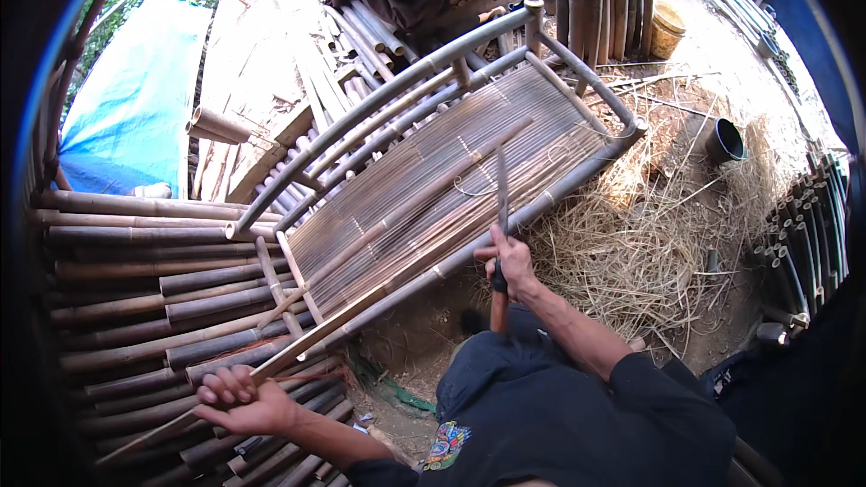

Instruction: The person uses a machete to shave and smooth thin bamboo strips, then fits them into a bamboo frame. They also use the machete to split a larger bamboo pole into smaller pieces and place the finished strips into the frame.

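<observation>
My left hand (242,401) is closed around a long, thin bamboo strip (311,335). One end of the strip points down to the lower left; the other runs up along the front of a bamboo bench (361,189). In front of my body, my right hand (511,263) grips a long-bladed knife (502,189). Its blade stands upward over the bench's front rail, and the lower end of its handle shows below my fist. A bamboo pole (424,182) and several thin bamboo strips (514,182) lie lengthwise on the slatted seat.
Stacked bamboo poles (135,289) fill the left side. Shavings (622,261) cover the ground at right, near a black bucket (724,140). A yellow bucket (667,32) stands farther back beside upright poles (600,0). A blue tarp (131,99) hangs at far left.
</observation>
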A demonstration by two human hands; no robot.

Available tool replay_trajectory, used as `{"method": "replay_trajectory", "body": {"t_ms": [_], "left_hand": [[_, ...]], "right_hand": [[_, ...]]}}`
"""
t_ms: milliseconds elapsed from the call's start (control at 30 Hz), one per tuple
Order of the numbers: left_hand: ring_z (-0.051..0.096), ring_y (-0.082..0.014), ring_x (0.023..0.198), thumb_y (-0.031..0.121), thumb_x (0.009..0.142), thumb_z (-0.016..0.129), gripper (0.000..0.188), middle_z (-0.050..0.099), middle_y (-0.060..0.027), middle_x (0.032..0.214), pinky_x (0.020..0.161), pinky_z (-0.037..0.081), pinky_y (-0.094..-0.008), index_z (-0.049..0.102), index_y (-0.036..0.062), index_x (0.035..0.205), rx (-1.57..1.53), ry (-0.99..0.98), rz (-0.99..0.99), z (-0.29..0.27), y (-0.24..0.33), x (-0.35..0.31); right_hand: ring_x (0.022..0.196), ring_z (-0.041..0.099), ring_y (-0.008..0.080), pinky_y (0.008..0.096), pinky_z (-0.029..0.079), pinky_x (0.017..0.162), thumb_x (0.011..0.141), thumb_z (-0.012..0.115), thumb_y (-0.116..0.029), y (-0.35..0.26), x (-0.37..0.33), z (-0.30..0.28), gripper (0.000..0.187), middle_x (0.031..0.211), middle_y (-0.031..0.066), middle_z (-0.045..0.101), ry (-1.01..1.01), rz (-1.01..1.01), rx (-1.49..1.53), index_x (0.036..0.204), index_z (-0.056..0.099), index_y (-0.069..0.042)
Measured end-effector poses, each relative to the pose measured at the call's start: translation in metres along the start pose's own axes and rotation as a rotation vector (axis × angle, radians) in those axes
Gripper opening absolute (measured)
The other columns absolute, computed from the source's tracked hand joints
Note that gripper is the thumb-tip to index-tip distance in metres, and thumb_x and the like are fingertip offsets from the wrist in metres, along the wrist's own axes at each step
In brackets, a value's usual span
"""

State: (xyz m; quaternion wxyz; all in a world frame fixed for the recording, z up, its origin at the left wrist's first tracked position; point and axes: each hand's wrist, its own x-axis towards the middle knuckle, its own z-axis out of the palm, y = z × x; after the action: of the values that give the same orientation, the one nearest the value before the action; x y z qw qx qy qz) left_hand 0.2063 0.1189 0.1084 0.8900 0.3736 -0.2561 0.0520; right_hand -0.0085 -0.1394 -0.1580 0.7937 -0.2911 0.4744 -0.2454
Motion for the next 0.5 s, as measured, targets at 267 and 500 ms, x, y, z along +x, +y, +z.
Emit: {"method": "replay_trajectory", "body": {"t_ms": [267, 500], "left_hand": [[0.061, -0.0201, 0.099, 0.037, 0.102, 0.037, 0.046, 0.060, -0.0096, 0.111, 0.086, 0.053, -0.0348, 0.044, 0.0021, 0.131, 0.390, 0.309, -0.377, -0.042, -0.077, 0.008], [0.063, -0.0235, 0.091, 0.032, 0.099, 0.046, 0.041, 0.063, -0.0130, 0.107, 0.077, 0.054, -0.0318, 0.052, 0.0009, 0.125, 0.672, 0.274, -0.429, -0.035, -0.137, 0.089]], "right_hand": [[0.044, 0.048, 0.0106, 0.0276, 0.041, 0.039, 0.090, 0.065, -0.026, -0.046, 0.200, 0.084, 0.024, 0.059, 0.0016, 0.054, 0.272, -0.146, 0.303, 0.077, 0.055, -0.008], [0.042, 0.047, 0.0117, 0.0285, 0.042, 0.037, 0.089, 0.067, -0.026, -0.117, 0.386, 0.114, 0.026, 0.057, 0.0025, 0.053, 0.306, -0.165, 0.123, 0.076, 0.055, -0.008]]}}
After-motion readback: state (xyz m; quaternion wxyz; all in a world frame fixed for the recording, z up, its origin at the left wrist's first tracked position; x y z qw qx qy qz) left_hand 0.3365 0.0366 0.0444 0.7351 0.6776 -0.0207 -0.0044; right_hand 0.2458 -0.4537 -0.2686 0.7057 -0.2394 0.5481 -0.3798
